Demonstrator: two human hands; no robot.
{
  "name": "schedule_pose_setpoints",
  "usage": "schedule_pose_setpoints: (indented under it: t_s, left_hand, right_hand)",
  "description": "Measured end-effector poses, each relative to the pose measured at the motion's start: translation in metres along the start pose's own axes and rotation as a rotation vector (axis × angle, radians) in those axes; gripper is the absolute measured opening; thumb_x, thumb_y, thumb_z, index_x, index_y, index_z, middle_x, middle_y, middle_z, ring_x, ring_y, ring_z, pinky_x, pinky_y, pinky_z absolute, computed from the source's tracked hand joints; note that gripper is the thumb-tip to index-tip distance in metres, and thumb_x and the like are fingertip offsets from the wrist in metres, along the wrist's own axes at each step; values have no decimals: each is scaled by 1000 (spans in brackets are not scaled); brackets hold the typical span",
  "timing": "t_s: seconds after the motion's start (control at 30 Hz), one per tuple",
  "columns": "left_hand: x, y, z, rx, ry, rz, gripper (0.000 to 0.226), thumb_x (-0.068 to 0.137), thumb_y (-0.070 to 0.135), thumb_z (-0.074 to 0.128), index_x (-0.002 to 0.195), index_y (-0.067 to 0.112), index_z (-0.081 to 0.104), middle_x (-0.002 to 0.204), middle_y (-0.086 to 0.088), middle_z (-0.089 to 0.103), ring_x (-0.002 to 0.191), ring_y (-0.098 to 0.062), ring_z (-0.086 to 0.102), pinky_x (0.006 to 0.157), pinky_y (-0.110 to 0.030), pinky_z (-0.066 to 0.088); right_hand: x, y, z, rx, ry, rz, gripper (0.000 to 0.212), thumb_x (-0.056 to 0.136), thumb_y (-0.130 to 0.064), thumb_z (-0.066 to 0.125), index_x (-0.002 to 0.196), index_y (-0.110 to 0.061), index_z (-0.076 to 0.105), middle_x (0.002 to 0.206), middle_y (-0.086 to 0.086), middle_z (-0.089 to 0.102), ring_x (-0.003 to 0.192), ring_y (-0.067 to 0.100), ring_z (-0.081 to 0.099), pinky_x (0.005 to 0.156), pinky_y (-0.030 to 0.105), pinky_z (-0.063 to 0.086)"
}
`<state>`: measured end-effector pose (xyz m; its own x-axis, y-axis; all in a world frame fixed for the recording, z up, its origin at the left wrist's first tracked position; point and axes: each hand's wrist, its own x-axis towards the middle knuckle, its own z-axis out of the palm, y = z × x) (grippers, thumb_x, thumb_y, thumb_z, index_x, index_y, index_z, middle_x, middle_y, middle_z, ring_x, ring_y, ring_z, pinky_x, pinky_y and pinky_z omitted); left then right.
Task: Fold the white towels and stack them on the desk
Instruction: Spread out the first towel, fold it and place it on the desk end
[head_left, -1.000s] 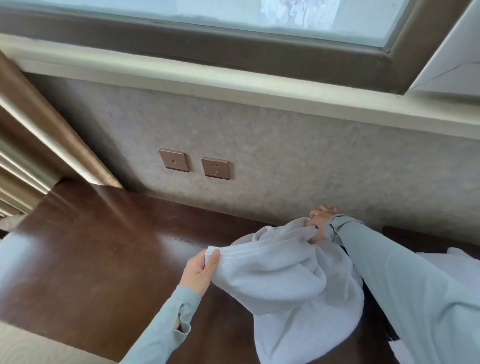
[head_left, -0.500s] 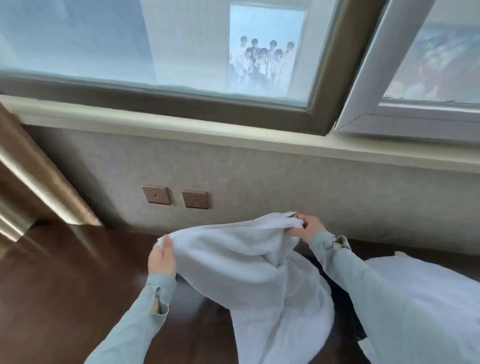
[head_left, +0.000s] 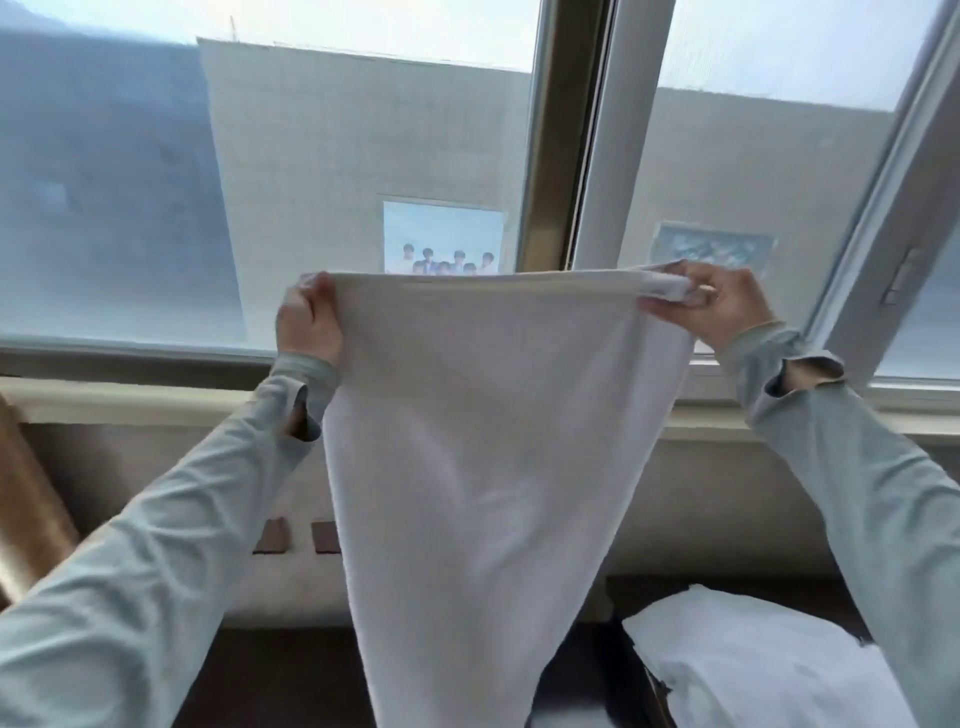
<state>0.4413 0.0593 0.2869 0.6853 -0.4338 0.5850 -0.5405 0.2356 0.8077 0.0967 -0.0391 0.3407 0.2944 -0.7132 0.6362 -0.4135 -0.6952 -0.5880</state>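
L hand (head_left: 310, 325) & R hand (head_left: 727, 306) gripping white towel (head_left: 467, 467) top corners, hanging above desk (head_left: 270, 680)

The towel (head_left: 467, 467) runs off the bottom edge and hides most of the desk (head_left: 270, 675) and part of one wall plate (head_left: 326, 538). Both sleeves are cut off at the lower corners.

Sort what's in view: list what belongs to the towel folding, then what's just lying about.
Job:
white towel, held up by its top edge
left hand and right hand, gripping its corners
white pile, lower right
desk

Lying about:
wall sockets
window frame
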Motion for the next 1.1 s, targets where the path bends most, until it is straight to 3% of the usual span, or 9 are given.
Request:
schedule_pose_setpoints:
  t_s: [0.1,0.2,0.4,0.47,0.57,0.7,0.8,0.9,1.1]
  left_hand:
    - [35,39,5,-34,-11,77,38,101,18,35,122,-10,52,129,-22,55,123,-29,50,94,-17,33]
    - [50,41,8,20,-68,33,40,102,22,34,125,-4,53,131,-19,55,125,-28,49,100,-24,32]
    - [54,43,-14,90,16,104,38,101,18,35,125,-7,52,132,-21,54,126,-31,48,98,-23,29]
    - [61,52,-21,84,73,140,39,101,21,34,123,-6,52,129,-21,56,124,-31,49,98,-25,31]
    - [66,55,-30,156,93,98,47,102,27,29,115,-10,54,122,-26,58,116,-36,53,94,-33,36]
    - [64,49,-42,210,123,127,50,103,28,27,103,-15,53,109,-33,59,102,-42,55,80,-38,36]
    - [66,43,-47,259,81,101,52,103,29,26,104,-16,53,110,-35,58,104,-44,54,82,-40,35]
    - [62,31,-52,272,62,64,53,102,31,27,104,-15,53,112,-35,58,107,-44,53,85,-39,35]
    - [58,19,-61,198,-182,106,45,98,38,41,102,-5,54,93,-20,55,91,-26,52,75,-29,35]
  right_hand:
    - [12,-14,-6,192,157,69,22,67,-22,78,71,-37,62,56,-31,59,54,-13,50,60,2,40]
    - [12,-10,6,224,139,159,25,62,-20,82,66,-30,59,51,-19,57,46,-9,48,54,5,40]
    - [7,-26,14,423,229,190,42,72,-5,77,103,-20,53,70,-11,61,56,-6,57,57,6,49]
    - [12,-35,14,490,259,197,20,73,-13,78,85,-19,63,60,-14,63,53,-1,56,53,10,47]
    - [17,-50,16,345,233,169,32,75,-25,77,55,-20,52,40,-15,49,39,-2,40,42,10,31]
    - [24,-57,19,277,355,77,37,78,-27,74,55,-17,47,42,-11,43,38,-1,34,40,10,25]
    - [31,-56,24,116,274,46,31,80,-32,72,69,-8,55,67,6,42,53,8,30,41,14,25]
    - [32,-52,26,68,243,-1,27,78,-36,71,73,-13,60,68,3,46,62,12,35,45,14,28]
    - [28,-49,36,118,286,13,36,85,-32,65,55,-23,48,55,-7,38,41,0,33,42,12,25]
